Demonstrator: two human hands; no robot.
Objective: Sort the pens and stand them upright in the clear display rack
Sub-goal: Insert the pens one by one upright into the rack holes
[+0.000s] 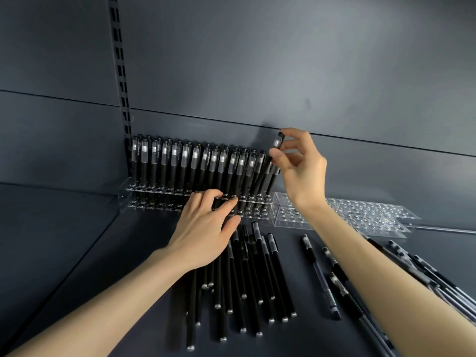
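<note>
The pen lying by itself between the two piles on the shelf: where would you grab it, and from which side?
Pinch the lone pen round its middle, coming straight down from above. It lies flat on the shelf, so nothing can get under it, and there is some bare surface on both sides there for fingertips.

Standing pens [185,163], beyond the left hand [206,222]: matt black barrels, frosted clear caps with a white band. Held pen [278,140] in the right hand [300,166]: same black, same frosted cap. Rack [144,199] by the left hand: clear, rows of dark-ringed round holes. Spare racks [360,210] beside the right wrist: clear, same hole pattern. Loose pens [257,274] below the left hand: black, silver-grey end plugs. Tinted pens [322,276] by the right forearm: dark see-through barrels. Shelf [77,253] and back panel [257,60]: plain slate blue-grey.
</note>
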